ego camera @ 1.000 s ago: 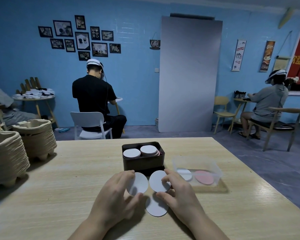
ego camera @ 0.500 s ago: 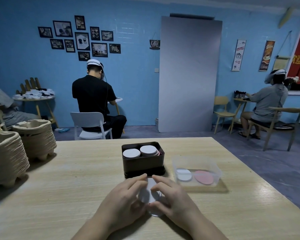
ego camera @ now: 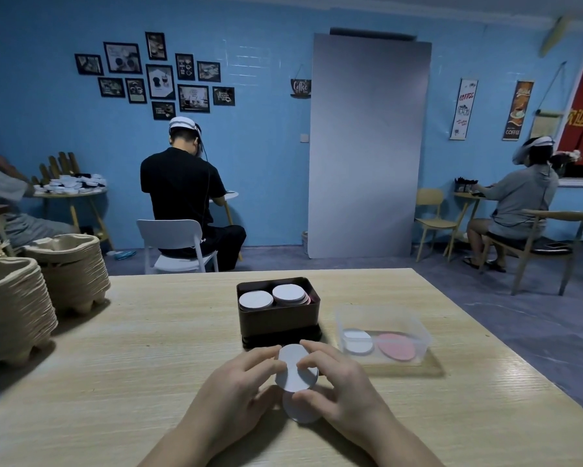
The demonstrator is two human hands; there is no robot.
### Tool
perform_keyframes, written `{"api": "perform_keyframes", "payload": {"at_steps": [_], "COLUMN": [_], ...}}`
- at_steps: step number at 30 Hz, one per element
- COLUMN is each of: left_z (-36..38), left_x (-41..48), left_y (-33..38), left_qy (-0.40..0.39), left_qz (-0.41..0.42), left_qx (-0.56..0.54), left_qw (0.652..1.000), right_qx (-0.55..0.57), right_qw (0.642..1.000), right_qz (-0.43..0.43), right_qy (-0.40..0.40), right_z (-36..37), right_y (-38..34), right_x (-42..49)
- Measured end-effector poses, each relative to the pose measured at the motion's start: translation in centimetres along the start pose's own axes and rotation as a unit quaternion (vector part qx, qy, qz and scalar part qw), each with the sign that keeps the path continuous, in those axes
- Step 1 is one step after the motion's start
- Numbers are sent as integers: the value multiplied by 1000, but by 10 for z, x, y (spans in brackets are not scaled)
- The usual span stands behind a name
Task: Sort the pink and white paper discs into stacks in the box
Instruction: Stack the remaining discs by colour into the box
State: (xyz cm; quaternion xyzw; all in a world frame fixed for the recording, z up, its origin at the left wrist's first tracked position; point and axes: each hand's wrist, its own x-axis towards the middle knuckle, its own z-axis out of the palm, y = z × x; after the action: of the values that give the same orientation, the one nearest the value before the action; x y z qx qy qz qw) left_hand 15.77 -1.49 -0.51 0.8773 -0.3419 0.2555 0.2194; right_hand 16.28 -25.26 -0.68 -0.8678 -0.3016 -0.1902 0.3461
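Observation:
Both hands meet just in front of the dark box (ego camera: pixel 278 320). My left hand (ego camera: pixel 239 387) and my right hand (ego camera: pixel 337 382) pinch a small overlapped stack of white paper discs (ego camera: pixel 295 370) from either side. One more white disc (ego camera: pixel 300 411) lies flat on the table under them. Inside the box stand two stacks topped by white discs (ego camera: pixel 273 296), with pink edges showing on the right stack. To the right, a clear plastic tray (ego camera: pixel 382 323) holds a white disc (ego camera: pixel 357 342) and a pink disc (ego camera: pixel 396 346).
Two piles of stacked pulp egg trays (ego camera: pixel 34 291) fill the table's left side. The wooden table's right edge (ego camera: pixel 519 348) drops to the floor. People sit on chairs at other tables against the blue wall.
My hands have pushed the spread white discs together into one overlapped stack and lifted it slightly; one disc stays on the table.

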Motion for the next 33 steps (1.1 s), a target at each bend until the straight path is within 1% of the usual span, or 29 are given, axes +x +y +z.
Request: {"api": "perform_keyframes", "payload": {"at_steps": [9,14,16,18,23,28,30,33], "left_z": [5,5,5,3,-1,0,3,5], "left_x": [-1,-1,0,0,4,10,13,15], "left_y": [-5,-3,0,3,9,16,18,17], "left_qy": [-27,-41,-46,-55,-83,-131,-135,-119], "left_qz": [-13,-22,-23,-36,-70,-73,-73,-76], "left_qx": [12,20,21,10,-3,6,0,-25], "left_qw": [999,999,998,998,994,989,988,990], "right_qx": [-50,-108,-110,-84,-43,-49,-50,-54], "right_qw": [998,993,993,996,999,997,996,996], "right_qz": [-13,-28,-23,-12,15,42,53,60], "right_qy": [-38,-45,-45,-36,24,41,50,39], "right_z": [-1,-10,-15,-20,-31,-29,-28,-27], "right_y": [-2,-9,-9,-7,-3,10,12,12], "right_x": [0,-4,-6,-8,-12,-23,-24,-24]}}
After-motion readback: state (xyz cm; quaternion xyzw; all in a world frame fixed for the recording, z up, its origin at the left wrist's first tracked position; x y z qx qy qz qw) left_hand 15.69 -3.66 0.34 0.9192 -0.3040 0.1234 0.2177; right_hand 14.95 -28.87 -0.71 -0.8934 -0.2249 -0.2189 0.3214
